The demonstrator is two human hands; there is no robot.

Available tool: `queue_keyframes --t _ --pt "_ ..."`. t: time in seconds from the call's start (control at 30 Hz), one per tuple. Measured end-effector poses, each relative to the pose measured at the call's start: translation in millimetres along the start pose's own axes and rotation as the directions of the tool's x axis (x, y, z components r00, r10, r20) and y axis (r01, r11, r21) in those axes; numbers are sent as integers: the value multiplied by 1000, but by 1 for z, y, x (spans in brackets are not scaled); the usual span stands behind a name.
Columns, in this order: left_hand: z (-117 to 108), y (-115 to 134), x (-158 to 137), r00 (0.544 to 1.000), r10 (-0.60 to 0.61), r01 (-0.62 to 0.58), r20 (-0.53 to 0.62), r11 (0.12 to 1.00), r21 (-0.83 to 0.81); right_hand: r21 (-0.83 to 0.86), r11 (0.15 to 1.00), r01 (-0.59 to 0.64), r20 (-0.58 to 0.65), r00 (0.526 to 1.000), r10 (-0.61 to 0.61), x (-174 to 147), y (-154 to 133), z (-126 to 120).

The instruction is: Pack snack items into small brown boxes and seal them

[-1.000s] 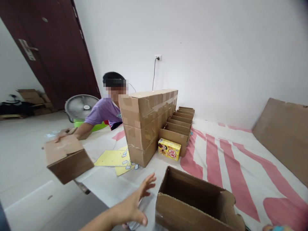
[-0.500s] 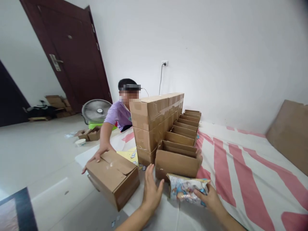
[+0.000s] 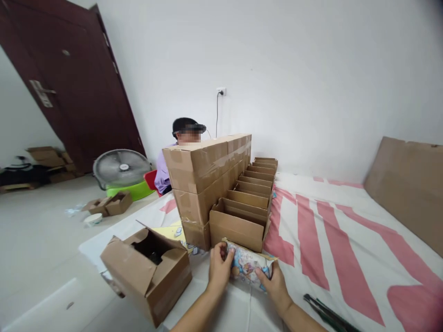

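Observation:
A plump packet (image 3: 247, 266) with colourful cartoon printing is held between my two hands, just in front of the nearest open carton. My left hand (image 3: 220, 267) grips its left end. On the right end, my right hand (image 3: 272, 279) has its thumb pressed on the printed front. The nearest open carton (image 3: 237, 228) stands right behind the packet and heads a row of open cartons (image 3: 258, 184). To the left of my hands sits a cardboard box (image 3: 169, 281) with its top flaps partly raised and something dark inside that I cannot make out.
Sealed cartons (image 3: 194, 170) are stacked beside the row, and a person in a purple top (image 3: 161, 173) sits behind them. A dark box cutter (image 3: 327, 313) lies at the lower right on the striped cloth (image 3: 308, 230). A fan (image 3: 121, 168) stands on the floor, left.
My left hand has reached the packet and taken its left end. The other person's hand has left the cardboard box, whose flaps are now raised. The view has turned slightly right.

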State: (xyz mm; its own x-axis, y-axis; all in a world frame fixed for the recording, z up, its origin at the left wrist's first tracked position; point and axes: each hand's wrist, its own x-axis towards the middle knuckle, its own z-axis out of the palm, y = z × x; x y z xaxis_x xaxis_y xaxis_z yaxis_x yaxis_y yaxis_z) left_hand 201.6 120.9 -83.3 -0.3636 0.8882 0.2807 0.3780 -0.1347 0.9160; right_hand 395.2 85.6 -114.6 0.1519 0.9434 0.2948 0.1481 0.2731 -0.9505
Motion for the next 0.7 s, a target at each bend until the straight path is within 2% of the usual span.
queue_keyframes --t 0.23,0.43,0.6,0.7 --pt "16 -8 13 999 14 -17 34 994 106 3 1000 10 22 1000 -10 0 5 2" --pt "35 1 33 1000 9 -13 21 973 232 40 999 18 20 1000 -19 3 4 5" --pt "47 14 43 1000 -16 18 -11 955 295 58 998 5 -112 994 1 6 9 7" --pt "47 18 41 999 -33 41 -33 956 292 4 1000 20 -160 987 -19 6 18 8"
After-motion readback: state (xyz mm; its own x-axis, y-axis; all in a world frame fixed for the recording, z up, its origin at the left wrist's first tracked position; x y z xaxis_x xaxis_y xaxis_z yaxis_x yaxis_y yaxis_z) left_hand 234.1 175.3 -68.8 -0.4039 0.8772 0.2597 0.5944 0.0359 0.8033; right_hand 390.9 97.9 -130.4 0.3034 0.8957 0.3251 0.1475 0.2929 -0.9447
